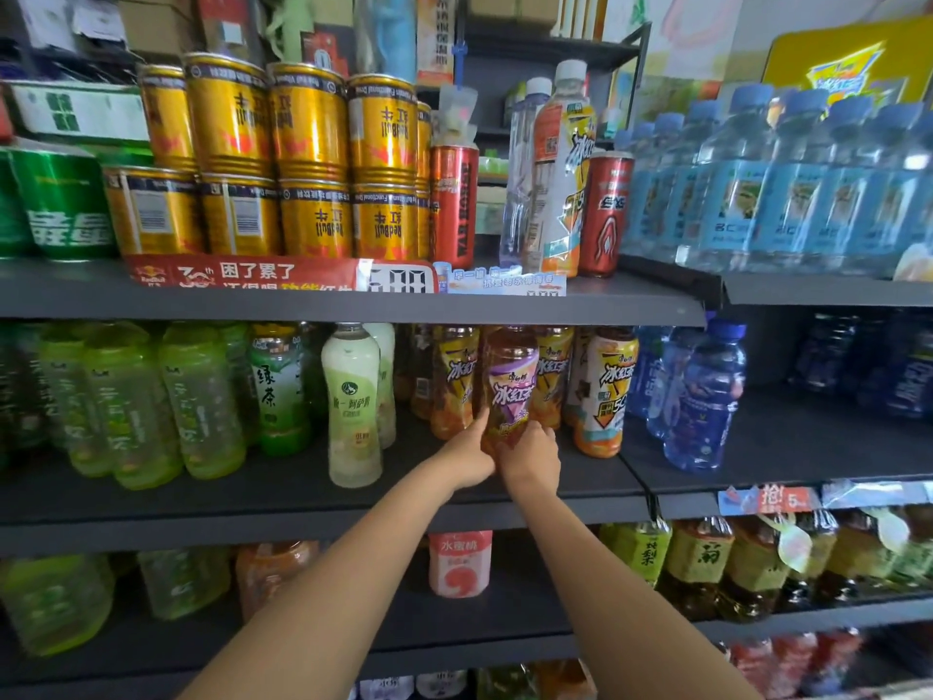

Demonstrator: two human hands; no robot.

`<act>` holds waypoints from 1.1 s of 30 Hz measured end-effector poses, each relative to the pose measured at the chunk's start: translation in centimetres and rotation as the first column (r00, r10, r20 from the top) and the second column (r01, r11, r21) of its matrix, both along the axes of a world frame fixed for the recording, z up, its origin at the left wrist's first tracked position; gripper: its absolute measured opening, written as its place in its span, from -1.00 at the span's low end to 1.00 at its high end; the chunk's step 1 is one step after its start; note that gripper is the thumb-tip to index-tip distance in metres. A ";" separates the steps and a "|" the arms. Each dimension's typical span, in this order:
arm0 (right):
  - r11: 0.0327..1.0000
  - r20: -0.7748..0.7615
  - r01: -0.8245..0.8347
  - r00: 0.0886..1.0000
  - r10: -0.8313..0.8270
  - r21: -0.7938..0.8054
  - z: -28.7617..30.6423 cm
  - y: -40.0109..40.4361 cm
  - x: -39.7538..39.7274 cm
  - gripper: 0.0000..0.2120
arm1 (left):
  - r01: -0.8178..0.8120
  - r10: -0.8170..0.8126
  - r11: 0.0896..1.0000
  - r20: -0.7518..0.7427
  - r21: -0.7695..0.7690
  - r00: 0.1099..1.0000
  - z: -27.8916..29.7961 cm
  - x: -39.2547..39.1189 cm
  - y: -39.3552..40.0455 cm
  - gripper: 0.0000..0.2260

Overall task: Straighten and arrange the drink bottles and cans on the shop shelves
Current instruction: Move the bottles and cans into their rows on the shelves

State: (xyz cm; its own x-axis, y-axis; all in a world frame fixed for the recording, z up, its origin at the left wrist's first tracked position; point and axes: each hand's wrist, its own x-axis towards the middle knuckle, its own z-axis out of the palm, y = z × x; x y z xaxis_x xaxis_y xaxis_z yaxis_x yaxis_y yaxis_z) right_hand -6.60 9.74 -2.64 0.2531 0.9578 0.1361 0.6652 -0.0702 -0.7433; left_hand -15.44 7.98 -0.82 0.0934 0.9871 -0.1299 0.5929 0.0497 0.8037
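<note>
Both my forearms reach to the middle shelf, where my left hand and right hand grip the purple-labelled tea bottle low down, so a careless twist could topple the yellow-labelled bottles crowded just behind.

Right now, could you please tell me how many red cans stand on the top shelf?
2. One red can stands beside the gold cans; the other red can is right of the tall white-capped bottle. Others may be hidden behind.
</note>
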 end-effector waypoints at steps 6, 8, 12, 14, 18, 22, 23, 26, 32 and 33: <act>0.998 -0.030 0.063 0.998 -0.064 -0.018 0.2 0.3 -0.8 -0.66 | 0.022 -0.022 0.999 -0.002 0.030 1.000 0.7 0.0 -1.1 -0.31; 0.994 -0.081 0.106 0.991 -0.107 -0.018 0.1 -0.3 -1.1 -0.62 | 0.010 -0.007 0.994 -0.026 0.109 1.000 0.8 -0.3 -1.8 -0.36; 0.977 -0.116 0.123 0.988 -0.104 0.176 1.1 -2.1 -1.4 -0.68 | -0.039 0.105 0.887 -0.117 0.461 0.988 2.3 -1.2 -3.8 -0.57; 0.934 -0.103 0.088 0.993 -0.056 0.345 2.5 -3.1 -1.3 -0.72 | -0.007 0.200 0.734 -0.207 0.679 0.958 3.9 -1.5 -4.7 -0.61; 0.771 -0.049 -0.036 0.995 0.087 0.635 6.5 -5.7 -0.7 -0.79 | 0.137 0.267 0.494 -0.300 0.859 0.916 8.2 -1.1 -7.0 -0.58; 0.638 -0.008 -0.097 0.987 0.160 0.764 11.6 -7.5 -0.7 -0.77 | 0.074 0.345 0.371 -0.211 0.926 0.915 11.7 -1.1 -8.5 -0.58; 0.618 0.001 -0.107 0.986 0.168 0.779 13.0 -7.7 -0.8 -0.75 | 0.048 0.363 0.351 -0.183 0.935 0.913 12.5 -1.4 -8.7 -0.58; 0.585 0.059 -0.143 0.985 0.160 0.799 16.7 -7.4 -1.6 -0.68 | -0.005 0.434 0.344 -0.155 0.939 0.888 15.1 -2.3 -8.6 -0.59; 0.735 0.176 -0.305 0.952 0.250 0.606 22.4 -2.7 -2.7 -0.50 | -0.042 0.557 0.469 -0.259 0.882 0.790 19.9 -3.7 -6.1 -0.55; 0.729 0.215 -0.274 0.961 0.176 0.627 23.3 -1.8 -2.4 -0.49 | -0.045 0.562 0.486 -0.273 0.873 0.781 20.5 -3.8 -5.6 -0.55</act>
